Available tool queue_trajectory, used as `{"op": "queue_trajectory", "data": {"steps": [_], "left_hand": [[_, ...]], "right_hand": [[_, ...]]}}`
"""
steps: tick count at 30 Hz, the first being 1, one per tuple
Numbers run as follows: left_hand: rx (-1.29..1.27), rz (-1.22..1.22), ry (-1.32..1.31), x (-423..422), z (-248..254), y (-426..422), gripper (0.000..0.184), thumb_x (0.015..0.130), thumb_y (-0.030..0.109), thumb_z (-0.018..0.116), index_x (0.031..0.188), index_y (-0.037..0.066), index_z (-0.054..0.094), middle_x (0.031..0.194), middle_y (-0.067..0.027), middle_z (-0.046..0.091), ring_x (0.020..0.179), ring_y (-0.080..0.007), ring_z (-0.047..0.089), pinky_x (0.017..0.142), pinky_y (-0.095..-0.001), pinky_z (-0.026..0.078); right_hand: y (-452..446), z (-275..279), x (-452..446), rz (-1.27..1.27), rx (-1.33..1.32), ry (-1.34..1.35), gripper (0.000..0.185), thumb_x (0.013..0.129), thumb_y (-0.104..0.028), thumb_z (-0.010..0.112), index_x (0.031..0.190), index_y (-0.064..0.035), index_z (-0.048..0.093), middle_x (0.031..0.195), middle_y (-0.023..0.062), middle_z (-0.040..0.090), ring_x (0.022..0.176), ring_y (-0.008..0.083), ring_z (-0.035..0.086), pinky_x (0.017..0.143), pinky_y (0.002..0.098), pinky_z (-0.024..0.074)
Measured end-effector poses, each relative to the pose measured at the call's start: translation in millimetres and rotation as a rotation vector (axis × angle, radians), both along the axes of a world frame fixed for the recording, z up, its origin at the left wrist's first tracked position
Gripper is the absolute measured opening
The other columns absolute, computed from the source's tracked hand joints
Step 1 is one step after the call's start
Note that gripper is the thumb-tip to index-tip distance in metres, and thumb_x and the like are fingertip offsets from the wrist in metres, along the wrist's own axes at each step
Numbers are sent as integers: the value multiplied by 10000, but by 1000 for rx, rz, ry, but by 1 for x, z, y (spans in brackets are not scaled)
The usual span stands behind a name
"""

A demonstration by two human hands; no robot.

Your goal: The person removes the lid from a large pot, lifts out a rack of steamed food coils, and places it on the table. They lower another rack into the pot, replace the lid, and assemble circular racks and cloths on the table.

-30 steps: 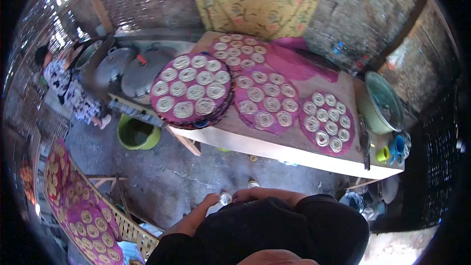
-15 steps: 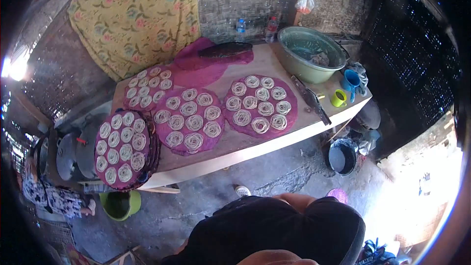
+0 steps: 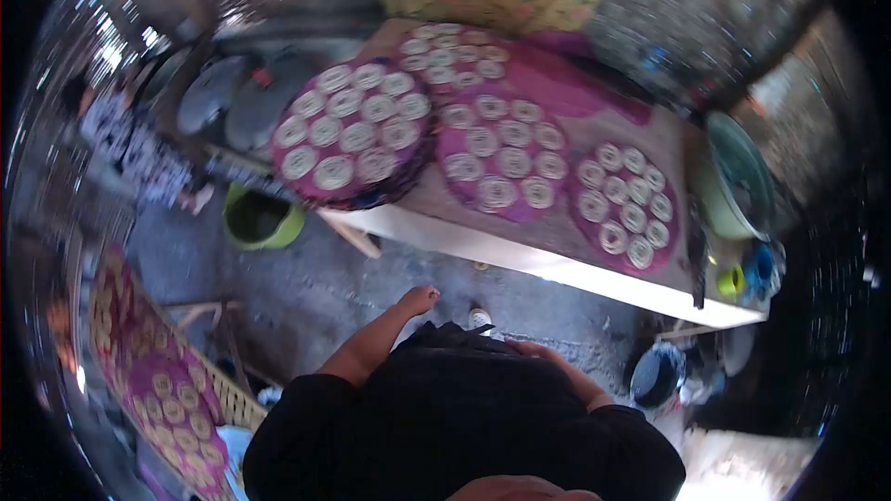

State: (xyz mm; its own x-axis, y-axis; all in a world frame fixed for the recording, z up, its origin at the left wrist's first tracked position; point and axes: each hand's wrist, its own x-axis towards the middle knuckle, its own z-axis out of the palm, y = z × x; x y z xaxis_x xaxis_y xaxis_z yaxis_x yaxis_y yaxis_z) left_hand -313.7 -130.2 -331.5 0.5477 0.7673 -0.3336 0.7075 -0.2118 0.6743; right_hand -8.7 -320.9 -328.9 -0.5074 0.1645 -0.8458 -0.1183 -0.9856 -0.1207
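Note:
My left hand (image 3: 420, 299) is held out over the floor in front of my dark clothing, fingers curled, with nothing visible in it. My right hand (image 3: 527, 348) rests at the front of the dark clothing (image 3: 445, 380); its fingers are partly hidden and blurred. Beyond both hands stands a long table (image 3: 427, 234). It bears a stack of round magenta trays (image 3: 304, 160) topped with pale coils. Flat magenta sheets with more coils, one in the middle (image 3: 478, 118) and one at the right (image 3: 594, 213), lie beside the stack.
Large lidded pots (image 3: 218, 93) and a person (image 3: 139, 148) are at the far left. A green tub (image 3: 264, 223) and a dark bucket (image 3: 656, 376) stand on the floor. A basin (image 3: 733, 181) is at the table's right end. A woven rack (image 3: 232, 399) holds coils lower left.
The view turned right, then swung back left. My left hand, out of sight half a second ago, now shows in front of me. My right hand is nearer the clothing than one second ago.

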Motion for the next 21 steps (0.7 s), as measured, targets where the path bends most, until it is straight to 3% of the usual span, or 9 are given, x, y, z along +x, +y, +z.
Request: {"op": "queue_trajectory", "data": {"steps": [2,5,7,10,12,15,16,18,21], "left_hand": [[-27,15,145,-40,-5,-10,345,862,335,448,897,26,596,918,-213,608,881,-369,577,775,-463,451],[73,27,310,-141,-86,-47,338,839,288,414,903,23,614,948,-209,608,902,-370,581,789,-478,451],[-43,108,436,-219,-130,-87,299,823,274,431,857,57,634,918,-188,619,851,-379,587,739,-478,462],[-454,726,581,-268,-115,-155,338,754,289,534,957,50,659,1037,-183,613,977,-324,589,831,-398,465],[-582,684,681,-288,-75,-183,328,752,272,564,984,61,660,1070,-166,609,1016,-304,580,848,-362,461],[-649,449,724,-295,-79,-209,308,749,238,568,989,69,660,1075,-152,611,1030,-294,573,873,-365,441],[-626,380,711,-295,-101,-211,287,748,230,564,966,72,663,1052,-150,617,1010,-289,579,873,-368,437],[-495,344,670,-277,-137,-204,249,744,213,556,920,79,670,1008,-146,630,970,-279,591,873,-374,429],[-373,197,600,-242,-120,-153,248,699,206,587,905,97,669,946,-145,642,877,-299,610,792,-401,459]], "right_hand": [[21,-31,-6,74,-32,15,547,902,-523,387,1097,-55,592,1078,88,601,900,162,564,827,340,445],[61,-49,-23,657,461,-572,652,814,-640,432,977,-49,656,954,114,642,756,248,599,749,382,464],[89,-70,-38,941,685,-635,567,893,-537,376,1065,-51,611,1002,133,642,937,247,592,825,371,443],[112,-79,-63,960,866,-771,584,908,-528,299,1036,-59,622,1028,178,622,1010,308,570,860,396,418],[119,-95,-75,856,936,-848,614,916,-519,236,1013,-58,628,1008,204,618,1013,354,562,882,411,401],[141,-114,-87,1053,973,-783,609,915,-523,224,1012,-79,629,988,205,621,1013,354,560,883,408,402],[140,-94,-95,947,1013,-757,590,916,-518,212,1024,-111,624,981,193,624,1008,350,561,879,426,405],[150,-109,-99,1177,1007,-736,544,909,-519,253,1016,-141,630,975,165,633,982,327,575,861,437,421],[163,-144,-90,1356,1062,-636,473,894,-493,356,994,-130,643,964,136,644,943,289,593,839,401,438]]}}
